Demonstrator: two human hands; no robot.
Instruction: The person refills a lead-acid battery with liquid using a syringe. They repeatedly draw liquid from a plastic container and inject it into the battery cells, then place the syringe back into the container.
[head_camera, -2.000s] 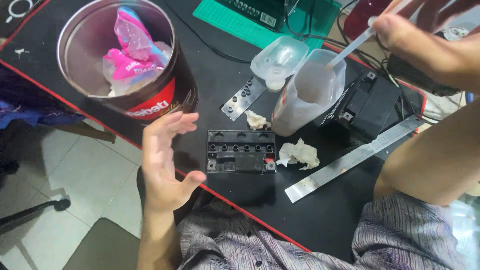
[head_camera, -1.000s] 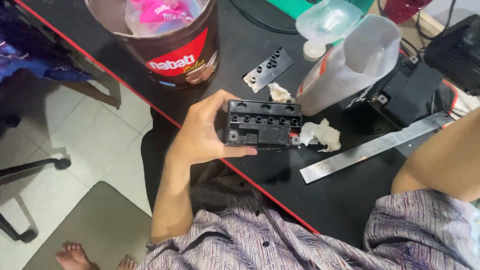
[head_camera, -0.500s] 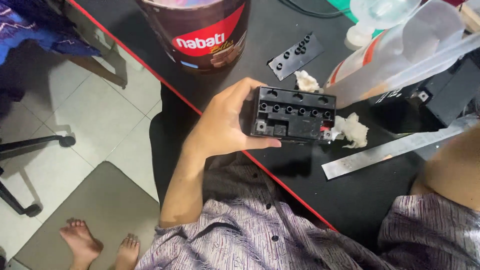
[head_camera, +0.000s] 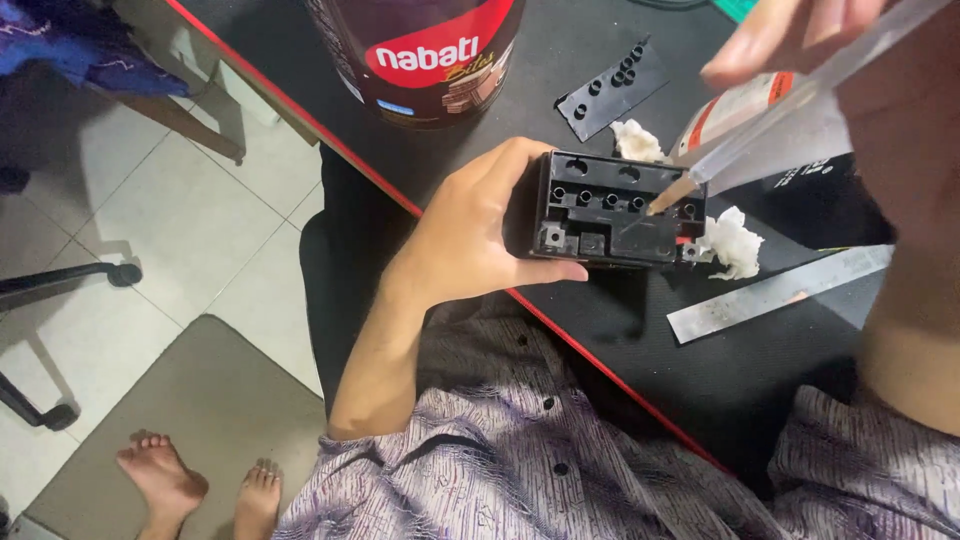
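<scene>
**Battery held at the table's near edge, pipette tip at its top**

The left hand (head_camera: 470, 240) grips a small black battery (head_camera: 615, 212) by its left end, thumb along the near side and fingers curled round the far side. The battery sits at the near edge of the black table (head_camera: 560, 70), where a red strip runs along that edge. Its top faces the camera and shows a row of small round holes.

The right hand (head_camera: 800, 35) is at the top right of the view, blurred and partly cut off. Its fingers pinch a clear plastic pipette (head_camera: 790, 100) that slants down to the left. The tip touches or hovers just over the battery's top near the right-hand holes; I cannot tell which.

A crumpled white tissue (head_camera: 733, 243) lies just right of the battery, and a 2nd wad (head_camera: 637, 142) sits just beyond it. A black strip with holes (head_camera: 612, 90) lies further in. A steel ruler (head_camera: 775, 295) lies slanted toward the right edge. A dark red tin (head_camera: 430, 60) stands near the far left part of the table. A white bottle (head_camera: 760, 110) stands behind the pipette.

Below the table are pale floor tiles (head_camera: 180, 220), a grey mat (head_camera: 190, 420) with 2 bare feet (head_camera: 200, 480), and a chair base (head_camera: 60, 290) at the left.
</scene>
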